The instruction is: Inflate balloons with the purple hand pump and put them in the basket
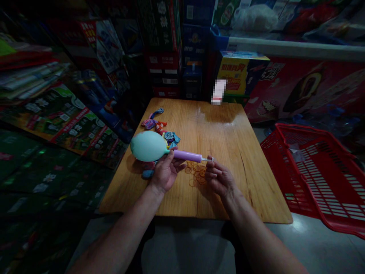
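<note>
A light green balloon (148, 146), partly filled, is fitted by its neck onto the nozzle of a purple balloon pump (187, 155). My left hand (165, 173) pinches the neck and the pump's front end together. At the pump's other end, my right hand (219, 176) has its fingers closed on the white plunger handle, with a short length of rod showing. Below the pump lies a loose heap of orange rubber bands (200, 174). Deflated patterned balloons (171, 137) are scattered behind and under the filled one, some of them hidden by it.
The wooden table (222, 133) carries all this. On the floor to the right stands a red shopping basket (305, 182). Stacked drink cartons (65, 118) crowd the left side. Behind the table are more boxes, a yellow carton (235, 74) and a chest freezer (296, 45).
</note>
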`<state>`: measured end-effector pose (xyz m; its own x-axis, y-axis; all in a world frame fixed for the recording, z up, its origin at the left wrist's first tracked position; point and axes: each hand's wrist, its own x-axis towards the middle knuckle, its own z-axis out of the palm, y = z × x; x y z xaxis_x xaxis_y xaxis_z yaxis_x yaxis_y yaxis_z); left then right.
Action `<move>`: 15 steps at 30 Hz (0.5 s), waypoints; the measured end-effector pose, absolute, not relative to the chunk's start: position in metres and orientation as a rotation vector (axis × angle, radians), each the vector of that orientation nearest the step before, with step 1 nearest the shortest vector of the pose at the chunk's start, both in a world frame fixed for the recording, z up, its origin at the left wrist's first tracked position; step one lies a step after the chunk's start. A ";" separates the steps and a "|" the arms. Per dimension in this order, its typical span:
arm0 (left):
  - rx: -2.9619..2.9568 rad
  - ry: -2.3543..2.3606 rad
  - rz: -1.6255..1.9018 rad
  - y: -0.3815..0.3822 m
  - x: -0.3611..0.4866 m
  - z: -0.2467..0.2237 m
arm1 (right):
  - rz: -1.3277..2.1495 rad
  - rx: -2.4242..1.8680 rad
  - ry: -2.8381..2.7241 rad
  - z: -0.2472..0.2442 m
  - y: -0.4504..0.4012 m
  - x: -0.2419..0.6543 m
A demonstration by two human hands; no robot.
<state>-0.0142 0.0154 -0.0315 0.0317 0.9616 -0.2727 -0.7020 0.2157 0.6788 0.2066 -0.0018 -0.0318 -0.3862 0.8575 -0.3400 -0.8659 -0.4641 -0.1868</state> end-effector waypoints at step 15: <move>0.422 0.801 1.304 0.010 -0.010 -0.031 | 2.030 -0.507 0.077 -0.031 -0.007 0.198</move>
